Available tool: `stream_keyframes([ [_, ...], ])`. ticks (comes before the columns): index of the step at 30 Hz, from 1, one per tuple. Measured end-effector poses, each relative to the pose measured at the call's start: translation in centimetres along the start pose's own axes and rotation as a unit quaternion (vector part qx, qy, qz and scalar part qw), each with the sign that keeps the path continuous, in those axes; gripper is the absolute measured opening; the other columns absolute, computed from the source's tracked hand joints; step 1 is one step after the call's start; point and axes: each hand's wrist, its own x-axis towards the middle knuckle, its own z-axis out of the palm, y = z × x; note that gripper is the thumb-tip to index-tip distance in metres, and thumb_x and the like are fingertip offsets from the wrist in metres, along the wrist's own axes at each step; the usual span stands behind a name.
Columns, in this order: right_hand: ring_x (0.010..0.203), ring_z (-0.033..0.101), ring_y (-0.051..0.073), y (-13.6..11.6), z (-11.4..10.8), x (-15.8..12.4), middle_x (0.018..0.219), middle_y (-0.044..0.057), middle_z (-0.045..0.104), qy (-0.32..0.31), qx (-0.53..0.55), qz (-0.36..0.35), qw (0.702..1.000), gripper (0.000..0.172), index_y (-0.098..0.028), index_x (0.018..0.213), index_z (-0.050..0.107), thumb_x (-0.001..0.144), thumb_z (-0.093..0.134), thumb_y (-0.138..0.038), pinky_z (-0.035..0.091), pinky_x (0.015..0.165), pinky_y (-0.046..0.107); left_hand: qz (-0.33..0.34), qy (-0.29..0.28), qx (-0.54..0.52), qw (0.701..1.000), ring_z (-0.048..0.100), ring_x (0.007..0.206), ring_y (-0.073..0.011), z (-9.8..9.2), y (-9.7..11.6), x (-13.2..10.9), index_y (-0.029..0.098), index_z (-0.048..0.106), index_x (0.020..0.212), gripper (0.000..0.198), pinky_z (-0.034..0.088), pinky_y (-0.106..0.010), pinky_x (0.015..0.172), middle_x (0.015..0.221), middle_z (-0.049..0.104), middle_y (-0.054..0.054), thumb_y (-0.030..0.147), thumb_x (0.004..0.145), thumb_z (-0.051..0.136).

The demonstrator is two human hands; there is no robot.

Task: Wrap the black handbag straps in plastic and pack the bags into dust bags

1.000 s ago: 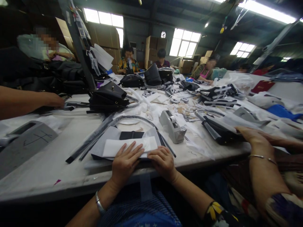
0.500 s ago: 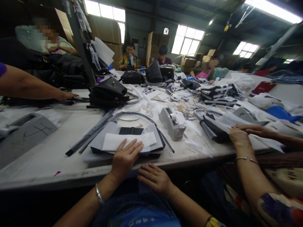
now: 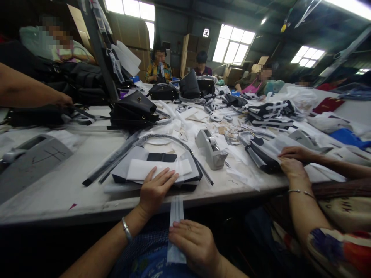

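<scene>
A black handbag (image 3: 189,184) lies on the table in front of me, partly covered by pale wrapping sheets, its wrapped strap arching behind it. My left hand (image 3: 156,189) rests on the folded white padding (image 3: 139,170) on the bag, palm down, fingers stretched out. Below the table edge, over my lap, my right hand (image 3: 197,243) has its fingers together against a pale translucent strip (image 3: 177,210), gripping it. The strip runs from the table edge down past those fingers; its exact material I cannot tell.
A grey tape dispenser (image 3: 211,150) stands right of the bag, another (image 3: 34,162) at far left. To the right, a co-worker's hands (image 3: 294,164) press on a wrapped black bag (image 3: 265,156). Another person's arm (image 3: 31,88) reaches in from the left. Scraps and bags crowd the table's back.
My right hand has moved down and slightly right from the table edge, and the pale strip now shows stretched below the bag. My left hand stays on the padding. The left co-worker's hand has drawn back.
</scene>
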Motion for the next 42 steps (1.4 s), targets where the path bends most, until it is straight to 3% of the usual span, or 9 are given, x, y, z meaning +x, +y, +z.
stream_keyframes([
  [5, 0.094, 0.074, 0.018, 0.5, -2.3, 4.9, 0.101, 0.009, 0.077, 0.018, 0.014, -0.003, 1.000, 0.032, -0.012, 0.112, 0.067, 0.090, 0.044, -0.005, 0.057, 0.091, 0.030, 0.002, 0.003, -0.009, 1.000, 0.061, 0.123, -0.0238, -0.2, 0.2, 0.0, 0.025, 0.060, 0.132, 0.034, 0.031, -0.049, 0.115, 0.129, 0.068, -0.004, 0.018, 0.101, 0.046],
  [9, 0.090, 0.074, 0.017, 3.9, -3.7, 9.3, 0.100, 0.006, 0.078, 0.023, 0.005, 0.024, 0.999, 0.039, -0.016, 0.110, 0.071, 0.085, 0.045, -0.003, 0.054, 0.091, 0.030, 0.001, 0.027, -0.018, 0.999, 0.062, 0.121, -0.0231, 0.0, 0.5, -0.1, 0.021, 0.063, 0.125, 0.030, 0.031, -0.047, 0.115, 0.127, 0.070, -0.004, 0.025, 0.102, 0.045],
  [13, 0.089, 0.074, 0.019, 9.2, -3.3, 12.5, 0.097, 0.003, 0.079, -0.018, -0.027, 0.168, 0.985, 0.031, -0.023, 0.103, 0.077, 0.084, 0.057, -0.009, 0.053, 0.085, 0.029, -0.008, 0.057, -0.023, 0.998, 0.064, 0.118, -0.0221, 0.1, 0.6, -0.1, 0.017, 0.071, 0.102, 0.025, 0.031, -0.045, 0.116, 0.118, 0.074, -0.005, 0.019, 0.101, 0.045],
  [15, 0.090, 0.074, 0.020, 11.5, -2.7, 13.3, 0.096, 0.001, 0.079, -0.065, -0.036, 0.256, 0.964, 0.022, -0.026, 0.096, 0.080, 0.086, 0.064, -0.015, 0.052, 0.083, 0.028, -0.010, 0.068, -0.031, 0.997, 0.065, 0.118, -0.0215, 0.3, 0.6, -0.1, 0.016, 0.071, 0.102, 0.028, 0.030, -0.044, 0.117, 0.117, 0.074, -0.005, 0.015, 0.101, 0.043],
  [19, 0.091, 0.073, 0.018, 13.7, -1.6, 13.6, 0.093, -0.001, 0.079, -0.131, -0.029, 0.350, 0.927, 0.015, -0.028, 0.088, 0.080, 0.086, 0.067, -0.019, 0.049, 0.083, 0.026, -0.025, 0.084, -0.065, 0.994, 0.064, 0.118, -0.0191, 0.5, 0.6, -0.1, 0.014, 0.069, 0.113, 0.030, 0.028, -0.041, 0.118, 0.119, 0.073, -0.005, 0.011, 0.101, 0.042],
  [23, 0.082, 0.067, 0.016, 14.2, -1.1, 13.4, 0.084, -0.002, 0.074, -0.124, -0.050, 0.377, 0.916, 0.004, -0.023, 0.081, 0.072, 0.079, 0.075, -0.023, 0.043, 0.074, 0.024, -0.025, 0.081, -0.078, 0.993, 0.064, 0.118, -0.0173, 0.5, 0.3, 0.0, 0.013, 0.067, 0.118, 0.029, 0.025, -0.039, 0.120, 0.121, 0.072, -0.005, 0.010, 0.100, 0.044],
  [27, 0.076, 0.060, 0.014, 14.7, -1.0, 13.5, 0.079, -0.004, 0.068, -0.133, -0.060, 0.396, 0.907, 0.017, -0.022, 0.083, 0.063, 0.076, 0.078, -0.024, 0.036, 0.067, 0.024, -0.038, 0.079, -0.089, 0.992, 0.065, 0.113, -0.0136, 0.4, 0.2, 0.3, 0.013, 0.068, 0.116, 0.030, 0.025, -0.032, 0.120, 0.117, 0.074, -0.004, 0.013, 0.101, 0.041],
  [34, 0.076, 0.060, 0.015, 13.9, -0.9, 13.3, 0.079, -0.005, 0.064, -0.113, -0.084, 0.413, 0.900, 0.039, -0.027, 0.118, 0.055, 0.083, 0.070, -0.022, 0.035, 0.068, 0.025, -0.068, 0.027, -0.070, 0.995, 0.064, 0.111, -0.0117, 0.4, 0.4, 0.2, 0.026, 0.066, 0.125, 0.046, 0.026, -0.032, 0.116, 0.118, 0.072, -0.001, 0.019, 0.105, 0.025],
  [42, 0.087, 0.063, 0.020, 15.0, -0.8, 14.3, 0.102, 0.002, 0.066, -0.151, -0.132, 0.390, 0.899, 0.050, -0.026, 0.133, 0.052, 0.085, 0.067, -0.021, 0.042, 0.072, 0.030, 0.041, -0.080, 0.029, 0.996, 0.060, 0.117, -0.0194, 0.1, -0.8, 0.8, 0.026, 0.063, 0.126, 0.044, 0.042, -0.037, 0.099, 0.140, 0.060, -0.001, 0.010, 0.098, 0.032],
])
